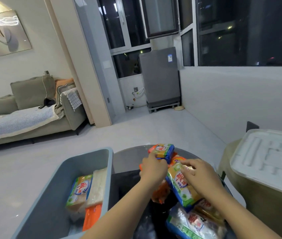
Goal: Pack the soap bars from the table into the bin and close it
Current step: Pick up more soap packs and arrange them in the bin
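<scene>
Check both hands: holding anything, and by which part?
Left hand grips a soap pack by its near end. Right hand rests on top of another soap pack; whether it grips cannot be told.

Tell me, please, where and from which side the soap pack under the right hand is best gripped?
Judging by its pose, grip the soap pack across its two long edges, coming from above. It lies tilted on the pile, broad face up, with the right hand already over its far end.

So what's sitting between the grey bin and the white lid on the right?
In the head view, the dark round table with loose soap packs, plus both hands, left and right, each on a pack.
</scene>
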A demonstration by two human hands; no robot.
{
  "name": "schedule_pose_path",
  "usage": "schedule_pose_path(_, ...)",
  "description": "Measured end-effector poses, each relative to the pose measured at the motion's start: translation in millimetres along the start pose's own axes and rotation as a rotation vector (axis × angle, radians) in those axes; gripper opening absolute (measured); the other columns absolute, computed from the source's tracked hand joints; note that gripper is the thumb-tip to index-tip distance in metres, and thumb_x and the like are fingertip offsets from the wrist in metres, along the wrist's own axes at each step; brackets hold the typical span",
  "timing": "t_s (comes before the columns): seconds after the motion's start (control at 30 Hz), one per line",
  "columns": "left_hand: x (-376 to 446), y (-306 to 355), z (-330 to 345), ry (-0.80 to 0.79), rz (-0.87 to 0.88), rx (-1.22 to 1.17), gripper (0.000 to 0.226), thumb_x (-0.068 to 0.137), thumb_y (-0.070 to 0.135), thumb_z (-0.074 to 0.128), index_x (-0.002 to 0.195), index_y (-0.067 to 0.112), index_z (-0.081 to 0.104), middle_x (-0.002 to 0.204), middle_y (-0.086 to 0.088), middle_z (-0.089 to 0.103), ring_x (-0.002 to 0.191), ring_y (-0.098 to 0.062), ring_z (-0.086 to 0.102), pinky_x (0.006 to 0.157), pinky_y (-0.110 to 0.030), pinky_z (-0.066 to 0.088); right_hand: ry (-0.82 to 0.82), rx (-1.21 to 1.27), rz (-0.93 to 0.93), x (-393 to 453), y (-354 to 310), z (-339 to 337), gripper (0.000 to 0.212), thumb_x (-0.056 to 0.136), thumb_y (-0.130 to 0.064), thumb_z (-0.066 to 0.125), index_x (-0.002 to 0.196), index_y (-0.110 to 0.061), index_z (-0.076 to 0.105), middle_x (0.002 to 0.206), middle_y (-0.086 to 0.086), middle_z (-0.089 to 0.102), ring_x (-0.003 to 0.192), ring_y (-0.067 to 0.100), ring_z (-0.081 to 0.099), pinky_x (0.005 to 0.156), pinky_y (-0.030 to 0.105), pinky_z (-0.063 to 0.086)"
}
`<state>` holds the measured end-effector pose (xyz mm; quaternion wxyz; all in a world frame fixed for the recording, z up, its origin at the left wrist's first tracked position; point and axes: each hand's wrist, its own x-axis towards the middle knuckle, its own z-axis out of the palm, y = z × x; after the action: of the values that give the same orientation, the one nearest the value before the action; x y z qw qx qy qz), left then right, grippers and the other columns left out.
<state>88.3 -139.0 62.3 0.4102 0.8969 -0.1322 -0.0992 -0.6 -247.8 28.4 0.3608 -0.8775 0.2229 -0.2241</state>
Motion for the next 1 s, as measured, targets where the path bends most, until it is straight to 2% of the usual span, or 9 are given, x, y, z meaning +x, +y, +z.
schedule_pose_path(0.07,6.7,-10.3,7.2,0.083,-0.055,0.06,0.046,0.091,0.027,0.044,0.136,0.016,0.041,0.14,-0.012,0.041,0.128,-0.03,0.043,0.108,-0.047,0.035,-0.044,-0.05,-0.011,0.5,4.2,2.0,0.028,0.086,-0.033,0.058,0.113,-0.031,0.064,0.114,-0.001,0.06,0.109,0.017,0.052,0.085,0.028,0.042)
schedule_pose_path(0.13,10.7,-22.1,11.5,0.145,-0.12,0.066,0.056,0.093,0.035,0.047,0.143,0.016,0.031,0.149,-0.012,0.029,0.137,-0.031,0.031,0.112,-0.047,0.028,-0.087,-0.076,-0.021,1.3,6.1,4.2,0.035,0.085,-0.031,0.059,0.119,-0.032,0.059,0.119,-0.001,0.056,0.113,0.017,0.048,0.089,0.028,0.04)
schedule_pose_path(0.2,12.7,-33.5,15.7,0.147,-0.175,-0.045,0.065,0.092,0.037,0.051,0.146,0.013,0.024,0.152,-0.015,0.022,0.138,-0.033,0.029,0.111,-0.046,0.031,-0.119,-0.079,-0.029,1.4,6.0,6.4,0.04,0.084,-0.03,0.059,0.125,-0.032,0.055,0.123,-0.001,0.052,0.117,0.017,0.045,0.094,0.029,0.04)
schedule_pose_path(0.27,15.0,-44.0,20.6,0.141,-0.225,-0.201,0.07,0.089,0.039,0.057,0.145,0.01,0.025,0.148,-0.016,0.028,0.131,-0.033,0.04,0.105,-0.043,0.039,-0.125,-0.075,-0.039,1.1,5.5,8.9,0.043,0.085,-0.031,0.06,0.127,-0.033,0.052,0.127,-0.003,0.05,0.119,0.016,0.044,0.096,0.03,0.041)
schedule_pose_path(0.4,21.0,-57.2,28.1,0.108,-0.306,-0.345,0.056,0.088,0.042,0.058,0.13,0.006,0.05,0.127,-0.015,0.06,0.113,-0.03,0.06,0.098,-0.043,0.048,-0.102,-0.105,-0.072,1.2,5.6,14.3,0.044,0.086,-0.033,0.058,0.129,-0.035,0.049,0.128,-0.006,0.048,0.12,0.014,0.042,0.096,0.03,0.041)
schedule_pose_path(0.5,23.6,-62.1,29.2,0.126,-0.348,-0.527,0.041,0.092,0.036,0.055,0.117,0.005,0.062,0.112,-0.015,0.068,0.101,-0.03,0.065,0.094,-0.044,0.051,-0.036,-0.198,-0.109,1.0,3.6,17.9,0.045,0.086,-0.038,0.057,0.13,-0.037,0.048,0.128,-0.008,0.048,0.119,0.013,0.041,0.097,0.03,0.04)
schedule_pose_path(0.63,23.9,-61.3,24.8,0.192,-0.402,-0.617,0.024,0.095,0.031,0.052,0.091,0.011,0.063,0.089,-0.01,0.066,0.085,-0.027,0.065,0.082,-0.036,0.052,0.007,-0.329,-0.198,0.2,-1.7,24.7,0.044,0.085,-0.045,0.054,0.128,-0.039,0.05,0.128,-0.011,0.048,0.118,0.014,0.039,0.098,0.029,0.033)
schedule_pose_path(0.83,19.5,-62.8,19.9,0.295,-0.405,-0.57,0.035,0.097,0.025,0.049,0.065,0.012,0.057,0.069,-0.003,0.06,0.07,-0.02,0.059,0.067,-0.029,0.045,0.028,-0.404,-0.211,-0.8,-7.8,27.3,0.043,0.086,-0.047,0.052,0.127,-0.038,0.05,0.127,-0.01,0.049,0.117,0.015,0.04,0.099,0.03,0.031)
schedule_pose_path(1.0,4.7,-75.4,13.9,0.354,-0.338,-0.462,0.034,0.097,0.022,0.048,0.067,0.008,0.061,0.064,-0.003,0.058,0.068,-0.022,0.056,0.065,-0.026,0.041,0.024,-0.47,-0.253,-5.9,-13.8,26.3,0.043,0.086,-0.047,0.05,0.128,-0.038,0.05,0.129,-0.011,0.048,0.121,0.015,0.036,0.1,0.03,0.024)
